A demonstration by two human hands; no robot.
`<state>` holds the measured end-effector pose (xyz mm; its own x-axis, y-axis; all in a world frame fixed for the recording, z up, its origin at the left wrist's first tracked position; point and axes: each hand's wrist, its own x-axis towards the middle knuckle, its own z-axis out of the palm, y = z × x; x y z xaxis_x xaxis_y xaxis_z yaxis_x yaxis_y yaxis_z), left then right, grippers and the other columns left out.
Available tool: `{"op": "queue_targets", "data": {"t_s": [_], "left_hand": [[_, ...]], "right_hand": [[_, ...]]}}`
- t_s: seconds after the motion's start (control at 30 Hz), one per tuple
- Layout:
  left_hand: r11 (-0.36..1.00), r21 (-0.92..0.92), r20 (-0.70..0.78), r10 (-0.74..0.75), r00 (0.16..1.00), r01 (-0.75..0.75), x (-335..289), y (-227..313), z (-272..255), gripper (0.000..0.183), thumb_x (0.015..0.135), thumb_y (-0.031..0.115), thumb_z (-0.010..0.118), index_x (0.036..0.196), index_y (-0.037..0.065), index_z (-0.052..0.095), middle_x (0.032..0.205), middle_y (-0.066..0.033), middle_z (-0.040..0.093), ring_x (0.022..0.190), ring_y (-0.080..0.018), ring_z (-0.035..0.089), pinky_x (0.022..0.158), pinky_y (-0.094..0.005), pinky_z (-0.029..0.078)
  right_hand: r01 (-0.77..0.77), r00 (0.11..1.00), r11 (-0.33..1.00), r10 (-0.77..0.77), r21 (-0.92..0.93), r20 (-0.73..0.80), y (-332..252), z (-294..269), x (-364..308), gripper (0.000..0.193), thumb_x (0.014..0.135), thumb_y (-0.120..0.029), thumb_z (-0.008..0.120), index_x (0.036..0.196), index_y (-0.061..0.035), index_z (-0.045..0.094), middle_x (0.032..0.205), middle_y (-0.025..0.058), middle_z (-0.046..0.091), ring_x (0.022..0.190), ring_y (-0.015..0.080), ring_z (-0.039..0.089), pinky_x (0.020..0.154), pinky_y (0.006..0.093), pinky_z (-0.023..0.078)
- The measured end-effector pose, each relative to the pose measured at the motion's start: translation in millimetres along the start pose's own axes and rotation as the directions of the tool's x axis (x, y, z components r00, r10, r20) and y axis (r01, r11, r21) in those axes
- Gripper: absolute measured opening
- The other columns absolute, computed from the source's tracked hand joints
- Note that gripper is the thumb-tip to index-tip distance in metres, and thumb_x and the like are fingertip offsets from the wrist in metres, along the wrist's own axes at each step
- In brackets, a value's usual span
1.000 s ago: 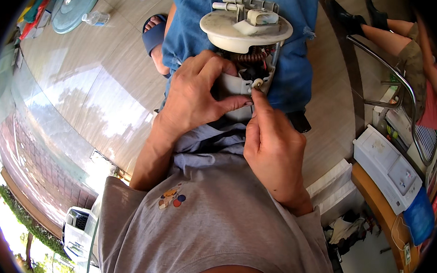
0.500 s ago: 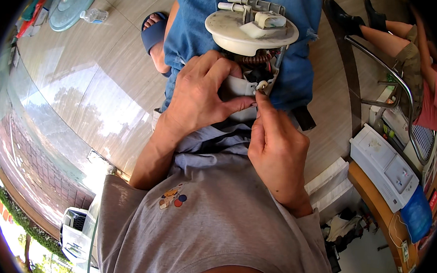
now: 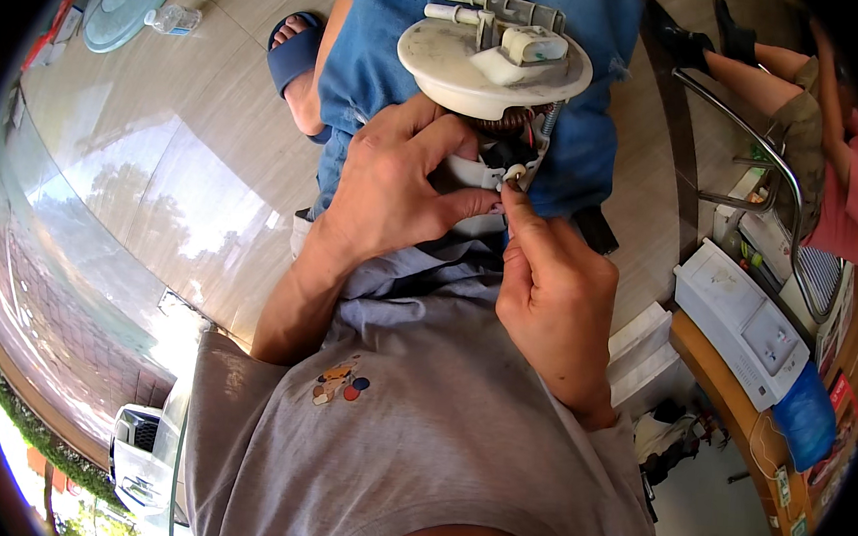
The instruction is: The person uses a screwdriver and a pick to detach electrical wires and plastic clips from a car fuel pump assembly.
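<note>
A fuel pump module (image 3: 431, 70) rests between my knees, with a round off-white flange on top. Two pipe stubs (image 3: 452, 14) and an oval electrical socket (image 3: 536, 46) rise from that flange. Below it show coiled dark tubing (image 3: 504, 125), wires and a spring rod (image 3: 550, 123). My left hand (image 3: 390, 177) is closed round the grey lower housing (image 3: 469, 173), thumb along its near side. My right hand (image 3: 556, 286) is closed, its index fingertip against a small cream-coloured fitting (image 3: 515, 172) on the housing. Whatever lies between its finger and thumb is mostly hidden.
Blue jeans (image 3: 573, 159) lie under the module. A plastic bottle (image 3: 173, 20) lies on the floor at the far left, by a round pale-blue base (image 3: 120, 23). To the right are a metal-framed chair (image 3: 752, 121), a seated person's legs, and a white printer-like machine (image 3: 740, 321) on a wooden desk.
My right hand has shifted slightly right and down, its index fingertip still at the cream fitting. The left hand keeps its hold, and the module tilts a little. The whole view has shifted slightly.
</note>
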<state>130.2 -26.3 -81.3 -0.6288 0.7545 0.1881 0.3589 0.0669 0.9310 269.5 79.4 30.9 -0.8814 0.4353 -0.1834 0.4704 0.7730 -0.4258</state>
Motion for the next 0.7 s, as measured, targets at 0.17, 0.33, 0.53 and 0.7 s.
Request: {"op": "queue_targets", "data": {"t_s": [0.17, 0.33, 0.53, 0.7], "left_hand": [[0.998, -0.061, -0.026, -0.008, 1.0, 0.007, -0.9, -1.9, 3.0, 0.044, 0.062, 0.022, 0.097, 0.091, 0.005, 0.068, 0.094, -0.0105, 0.065, 0.085, -0.0337, 0.066, 0.073, -0.0414, 0.053], [0.999, -0.029, 0.001, -0.018, 1.0, 0.018, -1.1, -1.1, -1.1, 0.043, 0.062, 0.018, 0.095, 0.092, 0.006, 0.067, 0.096, -0.0116, 0.065, 0.088, -0.0343, 0.066, 0.074, -0.0415, 0.054], [1.0, 0.02, -0.062, 0.015, 0.998, -0.014, 0.3, 2.0, 0.4, 0.043, 0.062, 0.019, 0.094, 0.093, 0.005, 0.067, 0.096, -0.0108, 0.065, 0.088, -0.0336, 0.066, 0.074, -0.0427, 0.054], [0.998, 0.047, -0.076, 0.042, 0.996, -0.038, 3.3, 1.3, 0.7, 0.044, 0.063, 0.018, 0.096, 0.093, 0.005, 0.066, 0.092, -0.0106, 0.065, 0.083, -0.0312, 0.065, 0.071, -0.0394, 0.053]], "right_hand": [[0.091, 0.994, 0.994, -0.094, -0.052, -0.057, 1.9, 7.8, 0.4, 0.059, 0.077, 0.001, 0.072, 0.135, -0.0043, 0.068, 0.076, 0.0096, 0.06, 0.056, 0.0278, 0.063, 0.05, 0.0412, 0.05], [0.139, 0.987, 0.989, -0.143, -0.055, -0.078, 2.4, 16.3, 0.9, 0.06, 0.076, 0.003, 0.071, 0.135, 0.0003, 0.066, 0.076, 0.0106, 0.059, 0.055, 0.0276, 0.062, 0.05, 0.0409, 0.05], [0.169, 0.975, 0.982, -0.179, -0.087, -0.132, 3.7, 27.5, 1.7, 0.062, 0.075, 0.006, 0.07, 0.136, 0.0047, 0.064, 0.076, 0.0106, 0.059, 0.055, 0.0276, 0.062, 0.05, 0.0405, 0.051], [0.189, 0.96, 0.978, -0.203, -0.088, -0.195, 8.8, 37.1, 4.0, 0.062, 0.075, 0.006, 0.069, 0.137, 0.0055, 0.064, 0.076, 0.0107, 0.059, 0.057, 0.0273, 0.064, 0.051, 0.0406, 0.052]]}}
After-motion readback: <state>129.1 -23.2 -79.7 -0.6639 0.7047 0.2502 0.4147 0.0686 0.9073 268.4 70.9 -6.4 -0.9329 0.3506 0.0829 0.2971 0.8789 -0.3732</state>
